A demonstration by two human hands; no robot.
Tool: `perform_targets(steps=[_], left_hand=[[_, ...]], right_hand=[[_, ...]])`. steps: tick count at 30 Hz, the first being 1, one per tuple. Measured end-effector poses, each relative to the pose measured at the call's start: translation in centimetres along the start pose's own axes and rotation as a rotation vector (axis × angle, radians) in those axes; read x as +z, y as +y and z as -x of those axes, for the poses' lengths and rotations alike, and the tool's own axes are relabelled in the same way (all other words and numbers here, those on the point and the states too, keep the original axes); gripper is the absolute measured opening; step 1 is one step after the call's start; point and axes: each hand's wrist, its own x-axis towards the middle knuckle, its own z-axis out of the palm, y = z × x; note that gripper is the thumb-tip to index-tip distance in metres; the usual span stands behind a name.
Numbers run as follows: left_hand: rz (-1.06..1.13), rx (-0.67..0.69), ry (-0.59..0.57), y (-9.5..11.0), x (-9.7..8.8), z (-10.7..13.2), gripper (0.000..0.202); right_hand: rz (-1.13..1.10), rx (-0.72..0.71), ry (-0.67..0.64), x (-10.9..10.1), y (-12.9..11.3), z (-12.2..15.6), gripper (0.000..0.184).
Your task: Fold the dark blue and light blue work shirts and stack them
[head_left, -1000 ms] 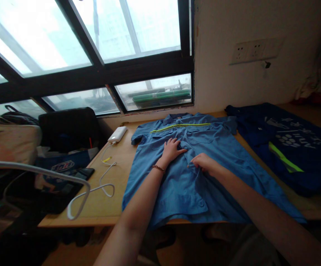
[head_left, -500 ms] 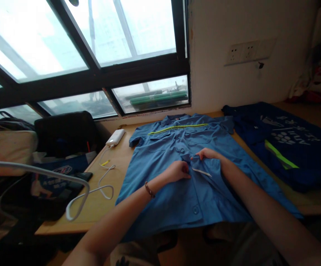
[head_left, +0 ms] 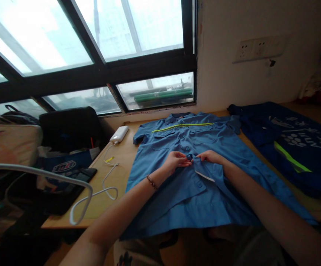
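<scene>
Left of centre, a white power bank (head_left: pixel 120 134) lies on the wooden table (head_left: pixel 102 207). Mid-frame, the left hand (head_left: pixel 178 162) pinches the front of the blue shirt (head_left: pixel 174 188), spread across the centre; just beside it, the right hand (head_left: pixel 212 157) grips a lifted fold. A dark blue garment (head_left: pixel 277 147) fills the right side.

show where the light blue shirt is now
In the head view, the shirt lies right of centre on the table, between the white box and darker garment.

The head camera looks forward and down over a table (head_left: pixel 99 208) toward windows (head_left: pixel 141 29).
</scene>
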Motion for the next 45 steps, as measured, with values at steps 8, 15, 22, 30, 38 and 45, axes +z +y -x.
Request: perform_targets(steps=[8, 15, 22, 30, 38, 45], left_hand=[[0.114, 0.092, -0.078, -1.6, 0.7, -0.4, 0.021], [0.126, 0.098, -0.111, -1.8, 0.8, 0.4, 0.018], [0.083, 0.095, -0.084, -1.8, 1.2, 0.5, 0.021], [0.128, 0.126, -0.061, -2.0, 1.2, 0.5, 0.026], [0.056, 0.197, 0.074, -2.0, 1.8, 0.8, 0.030], [0.123, 0.229, 0.079, -2.7, 1.8, 0.2, 0.034]], right_hand=[[-0.303, 0.193, -0.001, -0.8, -0.5, 0.0, 0.036], [-0.488, 0.217, 0.066, 0.6, -0.5, 1.2, 0.021], [-0.458, 0.217, 0.095, 0.7, -1.8, 2.5, 0.016], [-0.141, -0.012, 0.156, 1.3, -1.1, 2.3, 0.019], [0.415, -0.369, 0.460, 3.3, -0.9, 2.7, 0.009], [0.436, -0.427, 0.514, 3.8, -0.8, 2.6, 0.002]])
